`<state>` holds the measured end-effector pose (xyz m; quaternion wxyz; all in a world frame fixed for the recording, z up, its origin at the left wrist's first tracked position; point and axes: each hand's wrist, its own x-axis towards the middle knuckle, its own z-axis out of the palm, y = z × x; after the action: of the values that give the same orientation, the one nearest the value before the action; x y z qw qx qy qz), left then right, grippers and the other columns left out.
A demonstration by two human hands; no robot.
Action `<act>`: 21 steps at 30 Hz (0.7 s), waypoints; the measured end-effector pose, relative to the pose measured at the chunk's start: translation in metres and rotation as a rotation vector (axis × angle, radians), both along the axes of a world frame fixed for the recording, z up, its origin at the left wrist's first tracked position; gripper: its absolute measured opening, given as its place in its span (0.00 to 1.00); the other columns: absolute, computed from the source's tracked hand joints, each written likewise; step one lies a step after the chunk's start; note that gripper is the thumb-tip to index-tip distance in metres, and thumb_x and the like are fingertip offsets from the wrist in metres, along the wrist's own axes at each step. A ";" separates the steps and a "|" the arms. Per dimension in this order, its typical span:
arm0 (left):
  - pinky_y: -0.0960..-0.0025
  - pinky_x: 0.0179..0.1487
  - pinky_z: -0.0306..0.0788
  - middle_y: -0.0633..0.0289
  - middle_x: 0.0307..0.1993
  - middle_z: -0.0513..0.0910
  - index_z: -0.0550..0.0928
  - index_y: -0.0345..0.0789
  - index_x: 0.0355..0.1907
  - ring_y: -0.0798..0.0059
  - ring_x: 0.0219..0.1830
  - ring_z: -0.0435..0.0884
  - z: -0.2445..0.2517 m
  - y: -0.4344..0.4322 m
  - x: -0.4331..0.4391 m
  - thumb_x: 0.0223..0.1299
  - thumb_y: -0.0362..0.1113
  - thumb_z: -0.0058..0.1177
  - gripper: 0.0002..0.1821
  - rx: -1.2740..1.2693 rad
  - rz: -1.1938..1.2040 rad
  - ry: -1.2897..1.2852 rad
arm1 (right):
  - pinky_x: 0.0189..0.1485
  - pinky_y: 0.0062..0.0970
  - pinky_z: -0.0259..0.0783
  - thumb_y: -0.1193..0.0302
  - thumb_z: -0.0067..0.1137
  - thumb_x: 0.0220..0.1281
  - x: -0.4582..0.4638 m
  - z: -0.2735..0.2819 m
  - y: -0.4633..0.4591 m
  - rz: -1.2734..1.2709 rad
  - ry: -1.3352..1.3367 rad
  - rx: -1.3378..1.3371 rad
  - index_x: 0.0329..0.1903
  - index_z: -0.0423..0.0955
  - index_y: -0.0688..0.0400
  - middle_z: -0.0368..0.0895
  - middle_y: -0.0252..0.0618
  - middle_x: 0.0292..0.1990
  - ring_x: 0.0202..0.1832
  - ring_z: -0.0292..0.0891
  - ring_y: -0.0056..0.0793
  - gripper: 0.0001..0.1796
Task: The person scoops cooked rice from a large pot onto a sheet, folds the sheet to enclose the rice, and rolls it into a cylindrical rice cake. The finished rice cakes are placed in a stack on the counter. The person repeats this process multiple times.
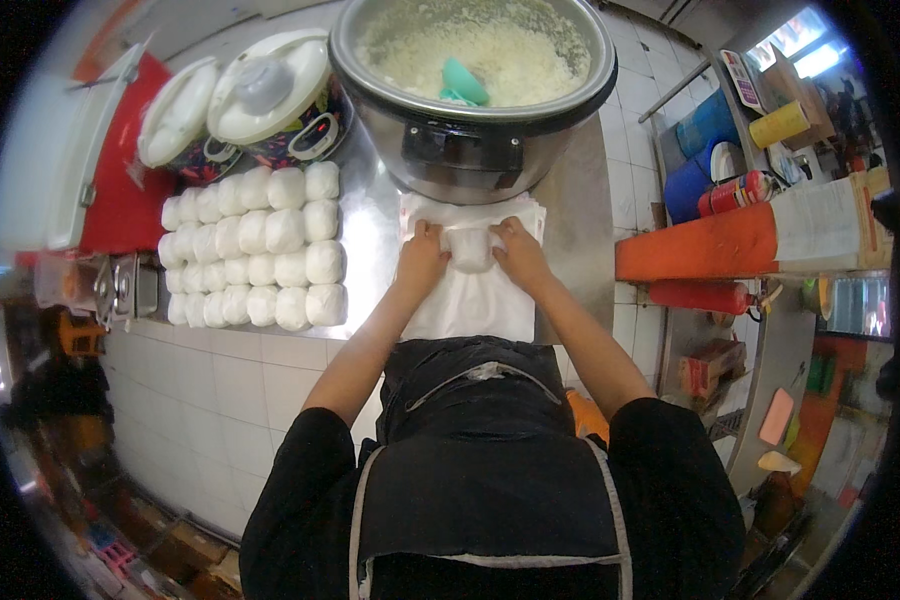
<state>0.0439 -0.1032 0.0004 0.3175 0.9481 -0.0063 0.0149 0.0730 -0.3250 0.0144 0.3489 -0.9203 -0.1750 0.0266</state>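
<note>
On a stack of white wrapping paper (465, 307), a rounded white portion (470, 249) lies partly wrapped in a sheet. My left hand (423, 259) grips the sheet at the portion's left side, thumb turned inward. At its right side, my right hand (520, 253) holds the sheet the same way. Just beyond the paper stands a large steel cooker pot (461, 161) of cooked white rice (427, 56), with a turquoise scoop (463, 81) resting in the rice. Rows of white wrapped bundles (285, 229) sit to the left of my left hand.
Two patterned rice cookers (311, 139) with pale lids stand behind the bundles. A red and white cooler box (112, 165) is at the far left. The steel table (577, 285) ends right of the paper; farther right are an orange ledge (694, 244) and a fire extinguisher (736, 193).
</note>
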 end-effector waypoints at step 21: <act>0.71 0.57 0.76 0.52 0.47 0.88 0.87 0.26 0.52 0.69 0.50 0.86 0.036 -0.037 -0.033 0.73 0.31 0.55 0.13 -0.854 0.205 -0.103 | 0.73 0.39 0.65 0.61 0.52 0.81 -0.030 0.030 0.049 -0.476 0.874 1.540 0.65 0.70 0.65 0.78 0.44 0.63 0.65 0.74 0.35 0.22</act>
<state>0.0114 -0.1402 0.0362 0.6772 0.7255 0.0785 0.0946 0.0429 -0.2765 0.0446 0.8974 -0.3533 0.1975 0.1758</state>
